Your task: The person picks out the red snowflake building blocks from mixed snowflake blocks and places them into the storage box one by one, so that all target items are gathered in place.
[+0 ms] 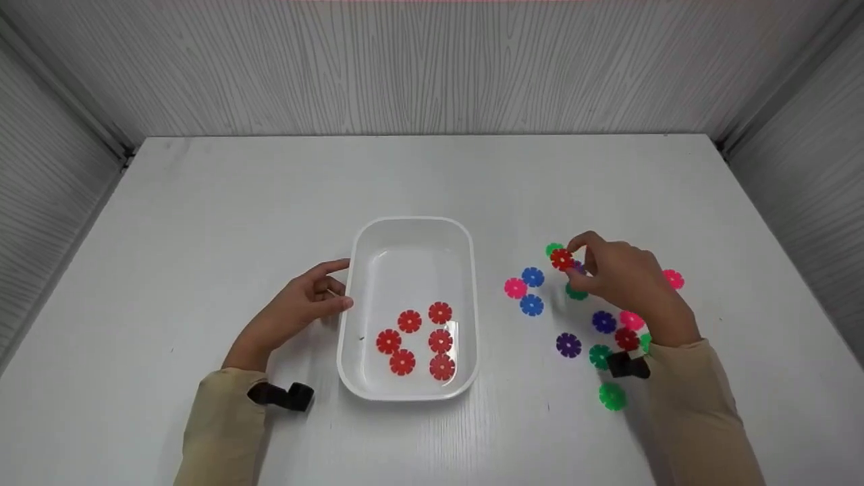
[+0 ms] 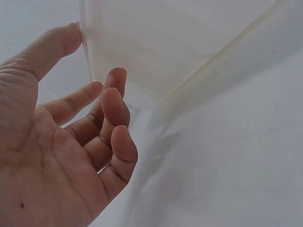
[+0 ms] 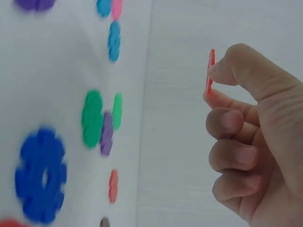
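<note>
My right hand [image 1: 624,273] pinches a red notched plastic disc [image 1: 561,259] between thumb and forefinger. In the right wrist view the disc [image 3: 210,71] shows edge-on, raised above the table, with the other fingers curled below. A white tray [image 1: 412,226] stands left of it, with several red discs [image 1: 409,321] lying in its near half. At the tray's left side is my left hand [image 1: 304,300], thumb and forefinger tips right at the rim. In the left wrist view its fingers [image 2: 124,144] bend loosely outside the tray wall [image 2: 142,52].
Loose discs lie on the table around and below my right hand: blue [image 1: 532,305], pink [image 1: 516,288], purple [image 1: 568,345], green [image 1: 612,396] and another red [image 1: 626,339]. A grained panel [image 1: 432,67] closes off the back, with panels at both sides.
</note>
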### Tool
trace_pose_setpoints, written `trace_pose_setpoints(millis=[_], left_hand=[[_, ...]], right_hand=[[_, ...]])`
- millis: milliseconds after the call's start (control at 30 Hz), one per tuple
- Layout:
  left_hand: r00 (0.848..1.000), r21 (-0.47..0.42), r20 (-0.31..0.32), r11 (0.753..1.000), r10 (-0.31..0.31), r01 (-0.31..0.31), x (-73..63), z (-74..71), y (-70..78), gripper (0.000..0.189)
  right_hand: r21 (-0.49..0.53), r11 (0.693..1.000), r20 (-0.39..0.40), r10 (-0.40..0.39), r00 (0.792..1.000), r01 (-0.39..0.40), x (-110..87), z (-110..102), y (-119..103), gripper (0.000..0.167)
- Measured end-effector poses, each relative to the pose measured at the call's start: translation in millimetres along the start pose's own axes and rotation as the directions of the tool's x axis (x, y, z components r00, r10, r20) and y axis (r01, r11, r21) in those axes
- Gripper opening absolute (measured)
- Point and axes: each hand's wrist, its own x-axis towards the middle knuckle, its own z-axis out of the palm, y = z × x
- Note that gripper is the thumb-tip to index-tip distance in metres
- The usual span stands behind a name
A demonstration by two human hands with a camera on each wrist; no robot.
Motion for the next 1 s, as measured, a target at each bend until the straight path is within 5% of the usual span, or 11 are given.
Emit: trace_pose_setpoints(millis=[433, 1000], left_hand=[[1.0, 0.027, -0.011, 1.0, 0.0, 0.0, 0.5, -0.3, -0.3, 0.065], [1.0, -0.017, -0.001, 1.0, 0.011, -0.011, -0.9, -0.6, 0.0, 0.065]], right_hand=[[-0.035, 0.992, -0.028, -0.12, 0.992, 0.119, 2.7, 8.9, -48.3, 0.045], [0.019, 0.989, -0.031, -0.147, 0.989, 0.148, 27.0, 19.0, -82.2, 0.041]])
